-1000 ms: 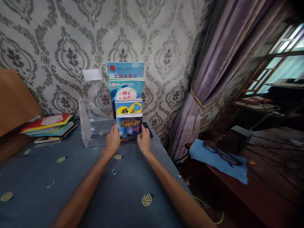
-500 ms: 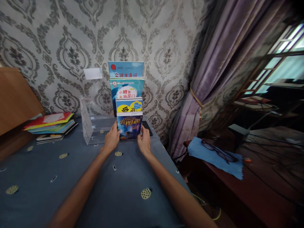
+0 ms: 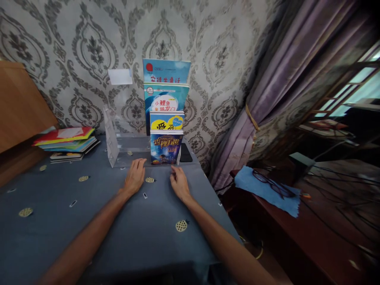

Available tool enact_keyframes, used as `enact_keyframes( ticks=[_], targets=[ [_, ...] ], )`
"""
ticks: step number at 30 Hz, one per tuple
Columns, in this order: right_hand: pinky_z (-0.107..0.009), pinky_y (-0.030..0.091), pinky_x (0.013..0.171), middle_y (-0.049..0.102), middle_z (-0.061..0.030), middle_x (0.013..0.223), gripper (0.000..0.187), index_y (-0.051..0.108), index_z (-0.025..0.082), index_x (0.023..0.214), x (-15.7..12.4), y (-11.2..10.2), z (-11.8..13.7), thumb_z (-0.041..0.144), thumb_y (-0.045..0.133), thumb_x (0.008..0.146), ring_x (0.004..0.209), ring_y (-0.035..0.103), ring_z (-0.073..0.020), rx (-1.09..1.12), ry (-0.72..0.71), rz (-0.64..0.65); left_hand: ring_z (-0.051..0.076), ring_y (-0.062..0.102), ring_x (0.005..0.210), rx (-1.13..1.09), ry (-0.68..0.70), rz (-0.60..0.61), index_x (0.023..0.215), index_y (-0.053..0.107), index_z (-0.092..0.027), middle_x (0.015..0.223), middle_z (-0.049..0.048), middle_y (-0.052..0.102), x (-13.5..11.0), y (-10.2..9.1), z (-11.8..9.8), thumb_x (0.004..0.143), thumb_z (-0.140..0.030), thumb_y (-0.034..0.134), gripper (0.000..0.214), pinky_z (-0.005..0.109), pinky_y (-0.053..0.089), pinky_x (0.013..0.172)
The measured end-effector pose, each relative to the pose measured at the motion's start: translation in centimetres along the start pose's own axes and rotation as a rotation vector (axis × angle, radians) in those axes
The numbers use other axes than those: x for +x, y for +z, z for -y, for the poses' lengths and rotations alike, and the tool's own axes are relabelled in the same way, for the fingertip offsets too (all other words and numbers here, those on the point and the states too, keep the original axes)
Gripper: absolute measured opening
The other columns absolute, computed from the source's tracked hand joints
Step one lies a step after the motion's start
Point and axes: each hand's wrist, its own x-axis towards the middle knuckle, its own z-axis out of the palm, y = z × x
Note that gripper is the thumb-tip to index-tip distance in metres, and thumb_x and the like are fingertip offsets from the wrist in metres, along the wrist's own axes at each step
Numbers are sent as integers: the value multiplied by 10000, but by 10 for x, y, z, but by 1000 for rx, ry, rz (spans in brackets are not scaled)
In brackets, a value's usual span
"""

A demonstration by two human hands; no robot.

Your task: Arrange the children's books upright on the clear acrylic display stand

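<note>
A clear acrylic tiered rack (image 3: 114, 136) stands on the blue tablecloth (image 3: 97, 221) against the wall. Several books stand in its right column; the front one is a dark blue fantasy book (image 3: 165, 147), with a yellow-and-blue book (image 3: 166, 120) and two taller blue books (image 3: 166, 97) behind it. My left hand (image 3: 135, 177) lies flat on the cloth just left of the front book, fingers stretched out. My right hand (image 3: 178, 183) rests on the cloth below the book's right corner, fingers loosely apart. Neither hand holds anything.
A stack of colourful books (image 3: 67, 141) lies at the left near a wooden board (image 3: 20, 107). A dark flat object (image 3: 186, 152) lies right of the rack. Purple curtains (image 3: 276, 87) hang at the right. Glasses rest on a blue cloth (image 3: 267, 190) on a dark side table.
Both hands have let go of the dark blue book and drawn back onto the cloth. The book now stands on its own in the rack's front slot. The camera has tilted slightly.
</note>
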Motion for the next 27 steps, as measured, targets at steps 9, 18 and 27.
enact_keyframes(
  ticks=[9, 18, 27],
  targets=[
    [-373, 539, 843, 655, -88, 980, 353, 709, 178, 1094, -5, -2, 8, 122, 473, 837, 871, 646, -215, -73, -68, 149, 225, 527, 1153, -12, 114, 188, 1203, 543, -180, 1218, 89, 571, -9, 13, -4, 946, -83, 385, 317, 409, 461, 1036],
    [-475, 561, 834, 686, -104, 1050, 379, 677, 188, 1157, 7, -10, -1, 231, 496, 826, 941, 655, -268, 97, -61, -69, 235, 552, 1155, -267, 25, -80, 1299, 514, -192, 1185, 93, 604, 10, 9, -4, 945, -122, 393, 380, 447, 456, 1042],
    [-549, 344, 1151, 454, -153, 1514, 713, 406, 187, 1455, 83, -23, 8, 434, 594, 813, 1393, 441, -314, 415, -27, -292, 267, 451, 1367, -528, -63, -244, 1467, 385, -158, 1440, 172, 508, 83, 7, -10, 955, -274, 427, 527, 478, 325, 1174]
  ],
)
